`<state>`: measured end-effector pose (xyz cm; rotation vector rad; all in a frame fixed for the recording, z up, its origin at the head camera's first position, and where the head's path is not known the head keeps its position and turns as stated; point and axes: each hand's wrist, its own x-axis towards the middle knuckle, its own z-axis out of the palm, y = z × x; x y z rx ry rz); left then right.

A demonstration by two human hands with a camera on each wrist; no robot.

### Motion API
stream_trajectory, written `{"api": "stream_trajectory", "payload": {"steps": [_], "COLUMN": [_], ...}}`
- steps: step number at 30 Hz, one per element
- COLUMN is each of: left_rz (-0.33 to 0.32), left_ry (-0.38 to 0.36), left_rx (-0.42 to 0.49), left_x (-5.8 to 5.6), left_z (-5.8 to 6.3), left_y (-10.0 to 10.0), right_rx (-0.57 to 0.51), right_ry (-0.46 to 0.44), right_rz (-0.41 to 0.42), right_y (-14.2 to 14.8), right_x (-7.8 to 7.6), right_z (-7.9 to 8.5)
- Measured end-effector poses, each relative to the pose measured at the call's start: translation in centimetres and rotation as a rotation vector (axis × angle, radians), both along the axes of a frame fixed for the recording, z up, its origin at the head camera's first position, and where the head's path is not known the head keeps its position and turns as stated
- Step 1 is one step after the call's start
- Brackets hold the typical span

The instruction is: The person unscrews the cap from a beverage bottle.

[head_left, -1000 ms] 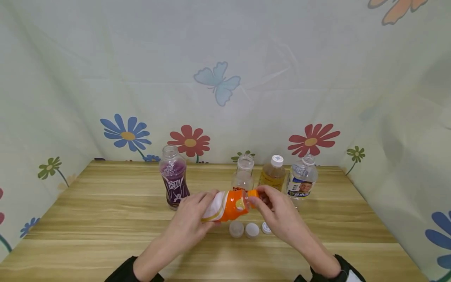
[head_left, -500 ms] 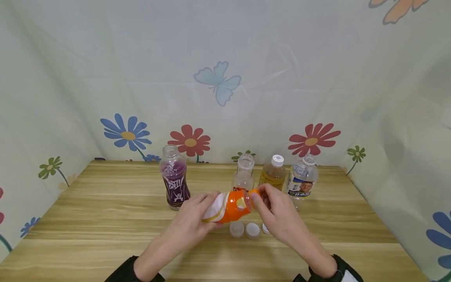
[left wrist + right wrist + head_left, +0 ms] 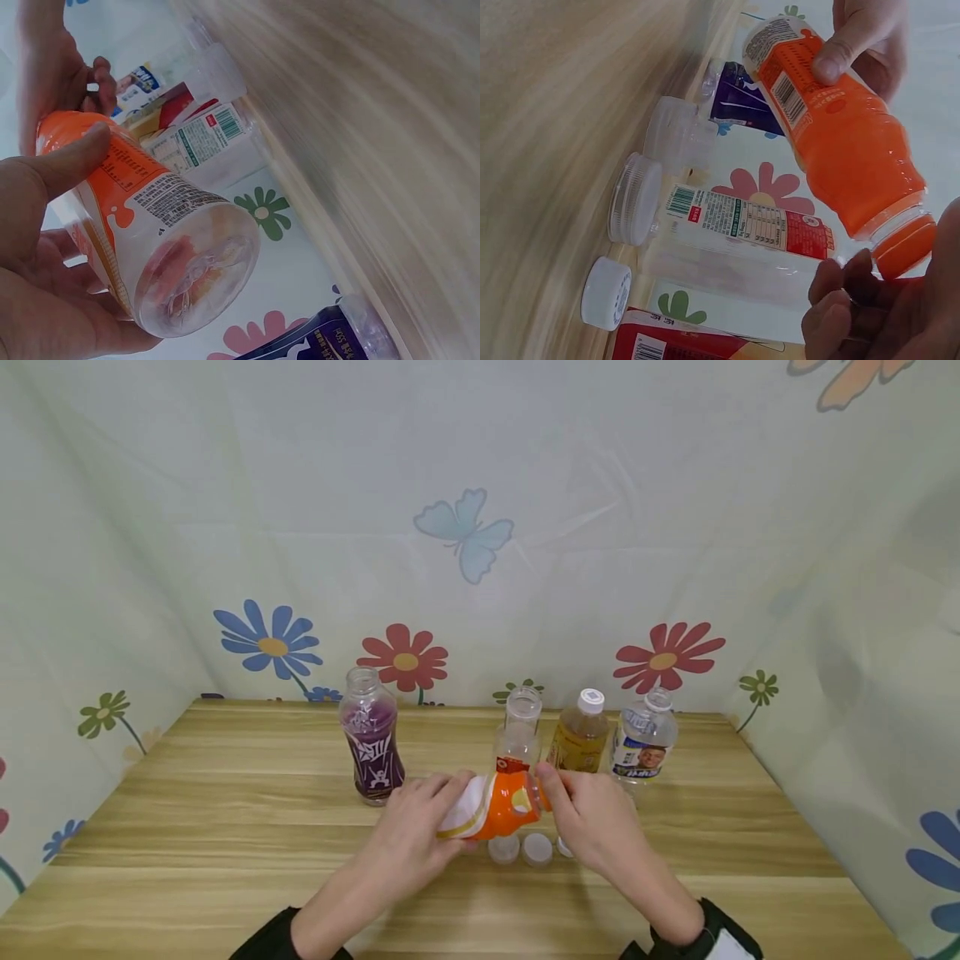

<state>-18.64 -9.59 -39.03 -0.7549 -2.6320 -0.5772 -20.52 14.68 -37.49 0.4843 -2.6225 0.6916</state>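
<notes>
An orange-and-white bottle (image 3: pixel 510 806) lies tilted above the table, its neck toward the right. My left hand (image 3: pixel 411 828) grips its body, thumb on the label in the left wrist view. At the neck, my right hand (image 3: pixel 603 822) has its fingers curled about the orange cap (image 3: pixel 905 247). That cap sits on the neck in the right wrist view and is hidden by the hand in the head view. Below the bottle lie a clear cap (image 3: pixel 503 850), a white cap (image 3: pixel 537 850) and another white cap (image 3: pixel 565 847), partly covered by my right hand.
Left of my hands stands an uncapped purple bottle (image 3: pixel 371 743). Behind them stand an uncapped clear bottle (image 3: pixel 519 739), a white-capped bottle with yellowish contents (image 3: pixel 579 739) and an uncapped clear bottle with a picture label (image 3: pixel 643 752). A flowered cloth (image 3: pixel 300 527) hangs behind the wooden table (image 3: pixel 225 827).
My right hand has turned at the cap, its back now showing more, and the cap has gone from sight in the head view. The bottle neck has dipped slightly; my left hand keeps its grip.
</notes>
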Motion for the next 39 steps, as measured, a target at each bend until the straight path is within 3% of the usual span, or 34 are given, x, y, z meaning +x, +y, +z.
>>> {"api": "stream_trajectory", "payload": {"steps": [6, 14, 19, 25, 39], "left_rz": [-0.005, -0.054, -0.075, -0.075, -0.064], "left_ry": [0.022, 0.033, 0.022, 0.026, 0.045], "left_rx": [0.003, 0.059, 0.072, 0.070, 0.064], "left_x": [0.1, -0.3, -0.5, -0.6, -0.2], "left_z": [0.0, -0.1, -0.1, 0.0, 0.5], "left_y": [0.1, -0.1, -0.2, -0.3, -0.3], "right_rx": [-0.012, -0.090, -0.124, -0.153, -0.187], "right_ry": [0.008, 0.117, 0.125, 0.152, 0.311], "right_rz": [-0.009, 0.072, 0.094, 0.131, 0.231], "right_y": [0.0, 0.0, -0.1, -0.1, 0.1], "right_x": [-0.1, -0.4, -0.4, -0.5, -0.8], "right_z": [-0.1, -0.4, -0.4, -0.6, -1.2]}}
